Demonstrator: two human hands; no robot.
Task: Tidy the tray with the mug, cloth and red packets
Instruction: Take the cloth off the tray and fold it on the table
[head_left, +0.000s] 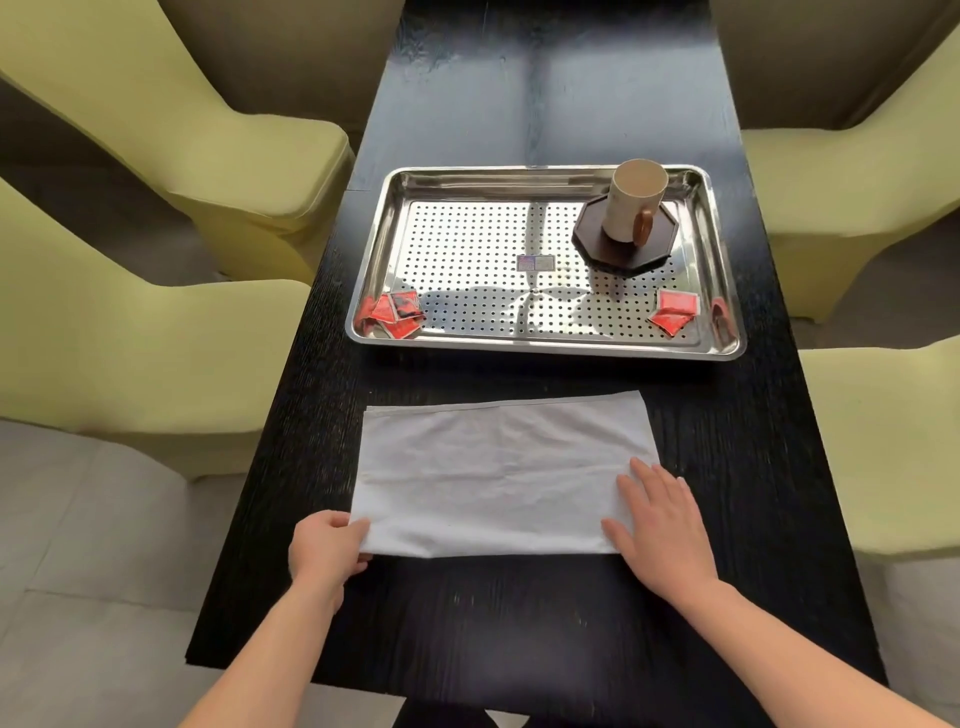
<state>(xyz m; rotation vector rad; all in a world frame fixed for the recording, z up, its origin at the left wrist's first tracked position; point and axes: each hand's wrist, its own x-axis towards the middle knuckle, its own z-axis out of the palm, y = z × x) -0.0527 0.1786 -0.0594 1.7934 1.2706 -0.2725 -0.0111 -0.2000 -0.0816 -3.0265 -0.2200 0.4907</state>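
Note:
A white cloth (498, 473), folded into a wide rectangle, lies flat on the black table in front of the steel tray (545, 176). My left hand (324, 545) pinches the cloth's near left corner. My right hand (662, 525) lies flat with straight fingers on its near right corner. On the tray a cream mug (631, 205) with a brown handle stands on a dark octagonal coaster (608, 249) at the back right. Several red packets (392, 314) lie in the tray's front left corner and two more red packets (674, 310) in the front right.
The black table (519, 623) is narrow and runs away from me. Yellow-green armchairs (171, 130) stand close along both long sides, two on the left and two on the right (883, 218). Pale floor tiles show at the lower left.

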